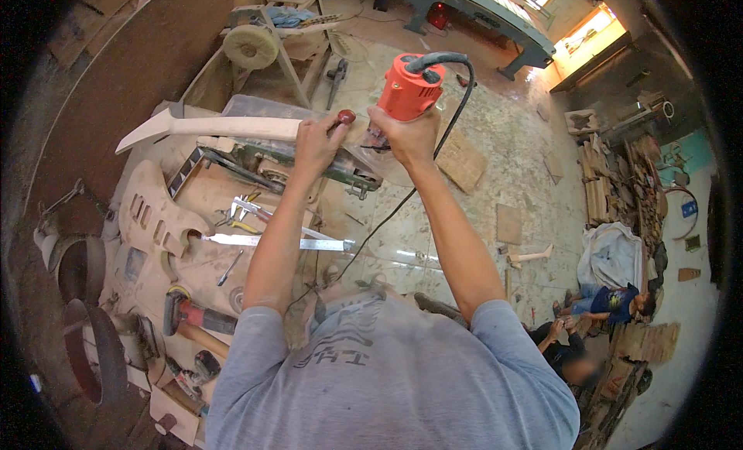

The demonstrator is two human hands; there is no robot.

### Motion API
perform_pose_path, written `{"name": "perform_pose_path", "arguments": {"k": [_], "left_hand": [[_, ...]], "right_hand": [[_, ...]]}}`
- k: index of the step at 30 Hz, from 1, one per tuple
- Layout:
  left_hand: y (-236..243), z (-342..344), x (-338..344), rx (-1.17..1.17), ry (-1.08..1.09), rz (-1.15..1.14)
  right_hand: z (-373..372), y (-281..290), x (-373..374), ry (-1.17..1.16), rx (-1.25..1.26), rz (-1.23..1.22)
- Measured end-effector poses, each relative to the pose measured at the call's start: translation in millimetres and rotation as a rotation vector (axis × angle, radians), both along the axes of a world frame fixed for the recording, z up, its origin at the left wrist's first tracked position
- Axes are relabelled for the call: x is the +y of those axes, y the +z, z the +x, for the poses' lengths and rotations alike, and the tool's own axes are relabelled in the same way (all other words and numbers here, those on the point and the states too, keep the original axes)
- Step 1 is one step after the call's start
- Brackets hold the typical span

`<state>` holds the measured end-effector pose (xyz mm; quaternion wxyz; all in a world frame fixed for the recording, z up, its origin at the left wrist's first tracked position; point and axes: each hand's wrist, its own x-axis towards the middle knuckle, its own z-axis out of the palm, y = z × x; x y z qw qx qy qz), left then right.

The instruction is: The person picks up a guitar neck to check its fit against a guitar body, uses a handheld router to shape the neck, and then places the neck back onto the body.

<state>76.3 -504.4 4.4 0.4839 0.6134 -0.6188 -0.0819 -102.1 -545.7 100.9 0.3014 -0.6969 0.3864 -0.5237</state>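
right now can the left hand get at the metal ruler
Probably yes, if the left hand leaves the red knob: the metal ruler has its right end uncovered beside the forearm.

Right fingers (381,119) grip a red power tool (405,92).

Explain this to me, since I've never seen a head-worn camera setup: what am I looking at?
There is no robot, just a person's bare hands. A fisheye camera on the head looks down, so edges bend. The right hand holds an orange-red corded power tool; the left hand is curled at a dark red knob, near a long, pale wooden piece. On the work surface to the left lie a slotted, curved wooden panel, a metal ruler and calipers.
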Motion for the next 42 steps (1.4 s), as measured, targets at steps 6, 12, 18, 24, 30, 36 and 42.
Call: {"name": "perform_pose_path", "arguments": {"k": [6,12,18,24,30,36,42], "left_hand": [[-3,-2,0,-0.059,0.077,0.107],[-2,-2,-1,-0.058,0.055,0.08],[2,-3,0,-0.057,0.06,0.123],[-8,-5,-6,-0.05,0.09,0.048],[-9,-6,-6,-0.071,0.094,0.044],[-10,-5,-6,-0.087,0.11,0.031],[-4,-8,-3,-0.086,0.118,0.061]], "right_hand": [[-1,2,-4,0.029,-0.017,0.003],[-2,4,-5,0.017,-0.033,0.007],[-3,8,-3,0.03,-0.03,0.03],[-5,6,-8,0.011,-0.011,-0.014],[-8,3,-13,0.035,-0.012,-0.022],[-7,9,-10,0.043,-0.018,-0.008],[-9,13,-11,0.053,-0.001,0.021]]}}
